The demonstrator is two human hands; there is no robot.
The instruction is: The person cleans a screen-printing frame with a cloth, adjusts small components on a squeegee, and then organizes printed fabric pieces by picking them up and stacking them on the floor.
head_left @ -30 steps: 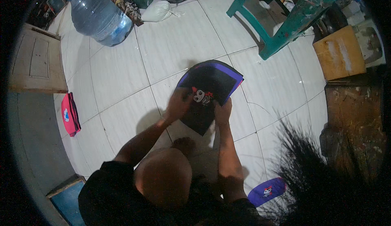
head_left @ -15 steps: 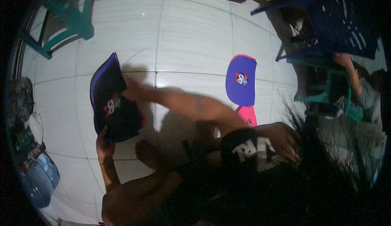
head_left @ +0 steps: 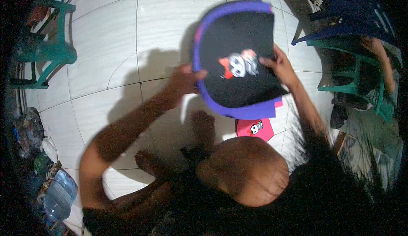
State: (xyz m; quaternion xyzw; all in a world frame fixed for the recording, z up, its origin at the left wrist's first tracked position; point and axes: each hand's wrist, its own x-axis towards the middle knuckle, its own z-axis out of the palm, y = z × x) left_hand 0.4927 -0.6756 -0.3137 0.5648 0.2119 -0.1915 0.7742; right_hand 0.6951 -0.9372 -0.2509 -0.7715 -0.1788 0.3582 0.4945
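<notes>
Between my two hands is a stack of flat, D-shaped panels. A black panel (head_left: pixel 221 32) lies on top, with a white, red and grey cartoon figure on it. Purple panels (head_left: pixel 207 93) stick out beneath along the curved edge, with slivers of pink. My left hand (head_left: pixel 185 83) is closed on the stack's left rim, thumb over the purple border. On the other side my right hand (head_left: pixel 281 68) pinches the straight edge, thumb on the black face beside the figure. Partly under the stack's lower edge, a pink panel (head_left: pixel 265 129) with a similar figure lies on the floor.
Green plastic stools stand at the left (head_left: pixel 63 53) and right (head_left: pixel 352 83), near a dark blue chair (head_left: pixel 357 27). Another person's hand (head_left: pixel 374 46) reaches in at the right. A clear plastic container (head_left: pixel 61 195) and bags (head_left: pixel 29 136) line the left side of the tiled floor (head_left: pixel 102 40).
The stack has moved from the left to the right, over where the purple panel lay. My right hand shifted to its straight edge, my left to its curved rim. The view has shifted too.
</notes>
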